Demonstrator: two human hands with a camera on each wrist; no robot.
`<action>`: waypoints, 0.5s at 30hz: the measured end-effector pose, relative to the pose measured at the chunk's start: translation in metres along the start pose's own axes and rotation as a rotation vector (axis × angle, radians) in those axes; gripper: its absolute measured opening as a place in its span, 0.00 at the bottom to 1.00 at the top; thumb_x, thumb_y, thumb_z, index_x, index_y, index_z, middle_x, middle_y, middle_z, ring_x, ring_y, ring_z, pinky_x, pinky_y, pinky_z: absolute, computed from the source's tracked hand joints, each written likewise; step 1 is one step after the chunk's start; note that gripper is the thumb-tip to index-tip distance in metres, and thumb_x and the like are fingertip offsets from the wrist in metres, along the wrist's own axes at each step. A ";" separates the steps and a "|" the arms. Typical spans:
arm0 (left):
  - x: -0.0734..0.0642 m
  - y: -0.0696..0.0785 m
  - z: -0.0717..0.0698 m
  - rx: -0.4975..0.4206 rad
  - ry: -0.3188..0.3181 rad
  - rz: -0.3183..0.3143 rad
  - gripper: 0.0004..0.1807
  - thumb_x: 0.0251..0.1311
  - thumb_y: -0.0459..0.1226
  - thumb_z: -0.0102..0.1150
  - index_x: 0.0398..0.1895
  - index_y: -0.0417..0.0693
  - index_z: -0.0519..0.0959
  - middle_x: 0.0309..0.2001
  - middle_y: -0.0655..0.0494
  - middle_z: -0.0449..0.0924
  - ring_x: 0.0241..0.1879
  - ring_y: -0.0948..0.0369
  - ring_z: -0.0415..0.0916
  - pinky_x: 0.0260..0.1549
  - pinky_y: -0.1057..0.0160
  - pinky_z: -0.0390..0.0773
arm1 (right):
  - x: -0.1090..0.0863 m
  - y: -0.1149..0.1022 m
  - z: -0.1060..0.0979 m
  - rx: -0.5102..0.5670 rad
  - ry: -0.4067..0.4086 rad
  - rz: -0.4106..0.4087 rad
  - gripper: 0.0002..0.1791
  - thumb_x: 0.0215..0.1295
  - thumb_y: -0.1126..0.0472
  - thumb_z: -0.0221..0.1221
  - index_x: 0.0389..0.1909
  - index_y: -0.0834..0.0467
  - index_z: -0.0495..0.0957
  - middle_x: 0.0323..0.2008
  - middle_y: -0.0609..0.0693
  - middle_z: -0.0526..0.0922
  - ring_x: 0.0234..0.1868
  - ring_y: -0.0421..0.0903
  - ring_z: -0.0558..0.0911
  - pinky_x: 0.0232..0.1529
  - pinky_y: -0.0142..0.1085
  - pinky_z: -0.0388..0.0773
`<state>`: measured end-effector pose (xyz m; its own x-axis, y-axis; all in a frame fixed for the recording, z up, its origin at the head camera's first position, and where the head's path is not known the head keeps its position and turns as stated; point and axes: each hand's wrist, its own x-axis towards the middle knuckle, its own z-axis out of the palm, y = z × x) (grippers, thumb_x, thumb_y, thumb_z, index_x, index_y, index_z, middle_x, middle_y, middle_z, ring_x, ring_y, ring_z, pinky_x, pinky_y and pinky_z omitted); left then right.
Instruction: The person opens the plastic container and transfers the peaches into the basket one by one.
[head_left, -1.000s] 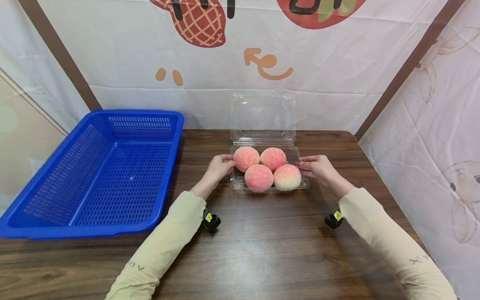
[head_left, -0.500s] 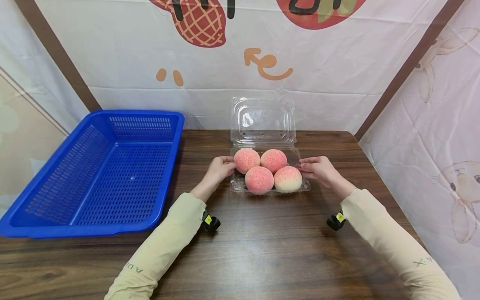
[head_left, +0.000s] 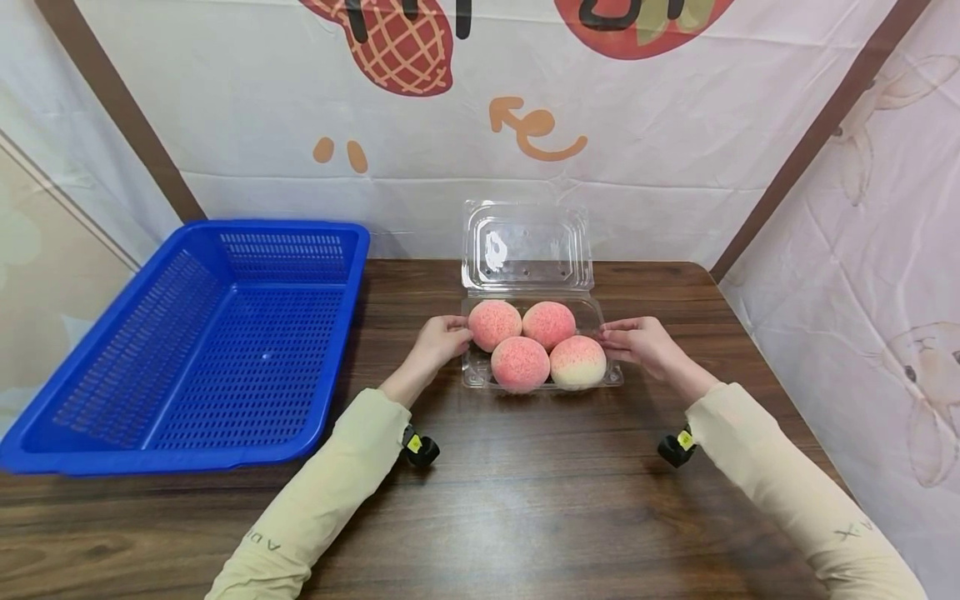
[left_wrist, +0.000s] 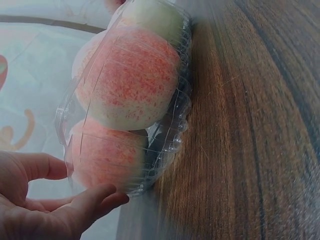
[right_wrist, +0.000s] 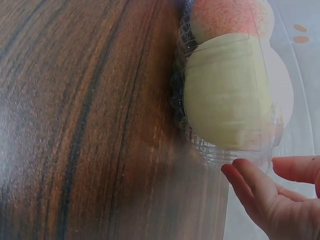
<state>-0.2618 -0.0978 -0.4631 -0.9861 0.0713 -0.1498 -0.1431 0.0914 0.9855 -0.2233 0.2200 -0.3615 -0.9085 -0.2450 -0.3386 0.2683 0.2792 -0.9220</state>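
Note:
A clear plastic clamshell box (head_left: 480, 377) stands on the table with its lid (head_left: 527, 242) raised at the back. Inside sit several pink and cream peaches (head_left: 521, 364). My left hand (head_left: 441, 342) holds the box's left wall, thumb at the rim and fingertips against the side, as the left wrist view shows (left_wrist: 55, 200). On the opposite wall my right hand (head_left: 637, 343) holds the box the same way. Seen from the right wrist, the fingers (right_wrist: 250, 182) touch the ribbed side below a pale peach (right_wrist: 225, 95).
A large blue plastic basket (head_left: 341, 333) with slotted walls stands on the left of the brown wooden table (head_left: 510, 500). Behind the table hangs a printed white cloth (head_left: 420, 208), close to the raised lid. Another cloth (head_left: 862, 275) borders the right side.
Both hands and the box with the peaches have shifted slightly toward me. The raised lid has come along, its top edge now a little lower in the head view.

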 end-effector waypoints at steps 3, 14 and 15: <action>0.033 -0.035 -0.004 -0.003 0.001 -0.013 0.23 0.54 0.33 0.56 0.52 0.29 0.71 0.44 0.45 0.79 0.38 0.59 0.79 0.35 0.64 0.79 | -0.001 0.001 -0.001 -0.005 -0.005 -0.001 0.23 0.68 0.68 0.45 0.58 0.79 0.59 0.58 0.74 0.63 0.40 0.37 0.79 0.51 0.40 0.70; -0.044 0.047 0.007 0.054 -0.021 -0.089 0.23 0.59 0.31 0.50 0.57 0.27 0.66 0.53 0.38 0.72 0.50 0.53 0.73 0.47 0.61 0.74 | -0.003 0.005 -0.001 0.009 -0.028 -0.016 0.22 0.67 0.69 0.44 0.58 0.80 0.58 0.58 0.75 0.62 0.39 0.36 0.79 0.50 0.38 0.72; -0.056 0.061 0.009 0.074 -0.022 -0.115 0.23 0.60 0.30 0.48 0.58 0.27 0.65 0.55 0.37 0.70 0.53 0.51 0.71 0.49 0.59 0.72 | -0.004 0.005 -0.001 0.007 -0.029 -0.017 0.22 0.67 0.69 0.44 0.58 0.80 0.58 0.58 0.74 0.62 0.39 0.36 0.79 0.50 0.38 0.72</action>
<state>-0.2147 -0.0868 -0.3956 -0.9614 0.0777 -0.2638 -0.2476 0.1732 0.9532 -0.2190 0.2230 -0.3647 -0.9035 -0.2761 -0.3277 0.2551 0.2678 -0.9291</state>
